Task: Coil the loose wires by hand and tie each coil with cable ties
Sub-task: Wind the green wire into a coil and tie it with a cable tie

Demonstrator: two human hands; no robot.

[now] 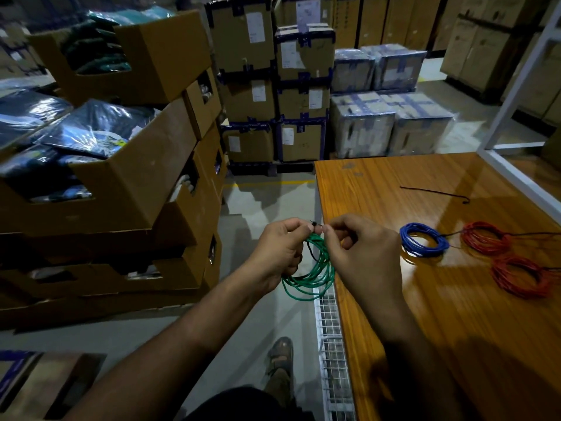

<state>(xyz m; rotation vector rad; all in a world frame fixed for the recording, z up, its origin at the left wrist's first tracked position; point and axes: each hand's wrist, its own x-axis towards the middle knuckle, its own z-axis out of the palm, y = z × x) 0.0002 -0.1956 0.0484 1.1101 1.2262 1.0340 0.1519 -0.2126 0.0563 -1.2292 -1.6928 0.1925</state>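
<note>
Head view shows both hands, left hand (280, 247) and right hand (361, 253), pinching a black cable tie (314, 225) atop the green wire coil (312, 270) held off the table's left edge. One blue wire coil (424, 239) and two red wire coils (485, 242) lie on the orange wooden table (394, 183), apparently tied; a spare black tie (434, 194) waits farther back.

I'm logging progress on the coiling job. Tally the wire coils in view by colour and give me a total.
Green coil: 1, held between the left hand and the right hand, off the table's edge
Blue coil: 1, on the table
Red coils: 2, on the table
Total: 4
</note>
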